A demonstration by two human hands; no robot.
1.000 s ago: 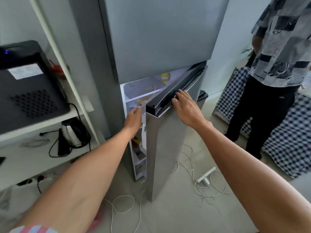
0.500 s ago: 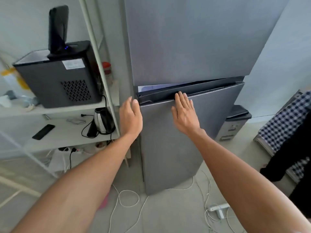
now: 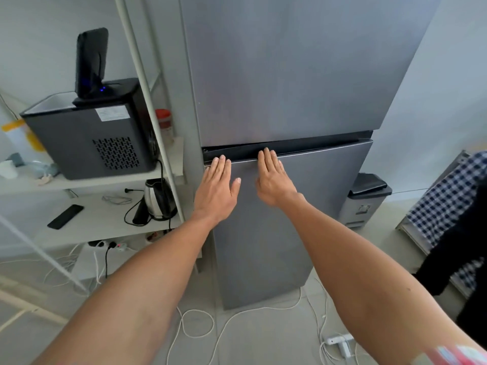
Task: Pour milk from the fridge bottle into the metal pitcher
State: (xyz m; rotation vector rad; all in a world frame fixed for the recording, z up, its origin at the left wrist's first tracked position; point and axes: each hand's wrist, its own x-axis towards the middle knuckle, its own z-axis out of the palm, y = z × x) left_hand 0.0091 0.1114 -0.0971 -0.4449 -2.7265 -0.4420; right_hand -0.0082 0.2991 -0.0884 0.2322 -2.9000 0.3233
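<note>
Fridge (image 3: 276, 75), grey, lower door (image 3: 263, 233) shut under both flat hands.

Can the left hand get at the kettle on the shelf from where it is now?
Probably yes. The left hand lies flat and holds nothing on the lower fridge door, and the kettle stands just to its left on the shelf, though a white slanted pole crosses in front.

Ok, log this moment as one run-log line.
left hand: flat on lower fridge door | right hand: flat on door | door: shut | milk bottle, pitcher: not in view
</note>
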